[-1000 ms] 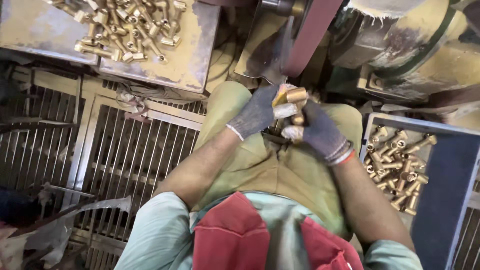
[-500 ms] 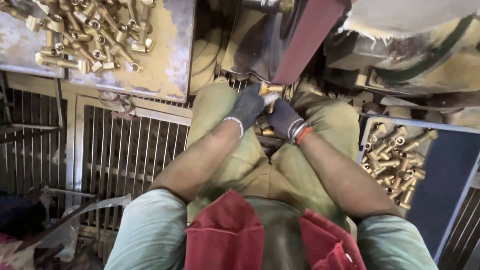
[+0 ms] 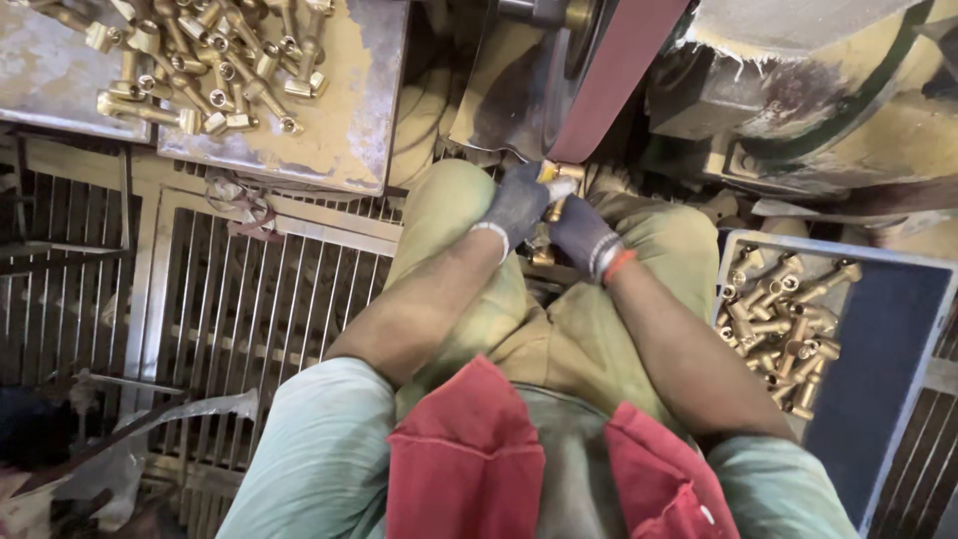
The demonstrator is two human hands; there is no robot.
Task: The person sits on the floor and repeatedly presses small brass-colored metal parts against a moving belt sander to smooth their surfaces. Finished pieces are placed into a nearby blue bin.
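Both gloved hands met at upper centre of the frame. The left hand (image 3: 519,205) and right hand (image 3: 584,237) gripped a brass fitting (image 3: 557,190) together, held against the red belt (image 3: 614,75). More fittings (image 3: 783,329) lay in a tray (image 3: 878,349) at right.

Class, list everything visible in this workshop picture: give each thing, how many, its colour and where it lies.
Brass fittings: many, golden, heaped on the tray at upper left.
Metal tray: one, grey and dust-stained, upper left.
Brass fittings: many, golden, in the bin at right.
Bin: one, blue, at right.
Sanding belt: one, dark red, top centre on the machine.
Machine housing: one, dusty yellow-grey, upper right.
Floor grating: grey bars, left.
Brass piece: one, golden, held at the belt's lower end.
Left hand: grey glove, grip on the brass piece.
Right hand: grey glove, beside it.
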